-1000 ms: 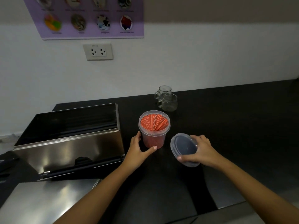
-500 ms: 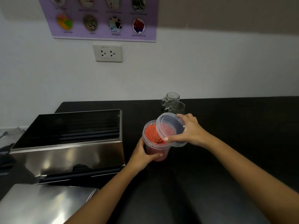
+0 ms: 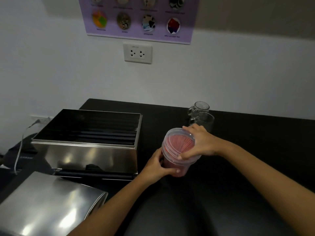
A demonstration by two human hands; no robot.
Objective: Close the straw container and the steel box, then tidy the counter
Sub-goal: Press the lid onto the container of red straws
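A clear round straw container (image 3: 177,168) full of orange-red straws stands on the black counter (image 3: 255,150). Its clear plastic lid (image 3: 177,143) lies on top of the rim. My left hand (image 3: 157,166) grips the container's side from the left. My right hand (image 3: 198,142) rests on the lid, fingers spread over its right half. Left of the container sits the steel box (image 3: 88,150), open, with dark straws inside. Its loose steel cover (image 3: 46,203) lies in front of it at the lower left.
Two empty glass mugs (image 3: 202,116) stand just behind the container, close to my right hand. A white wall with a socket (image 3: 137,52) and a purple poster (image 3: 139,17) backs the counter. A cable (image 3: 20,143) hangs at the far left.
My right hand carried the lid from the counter up over the container and set it on the rim. My left hand kept hold of the container's side.
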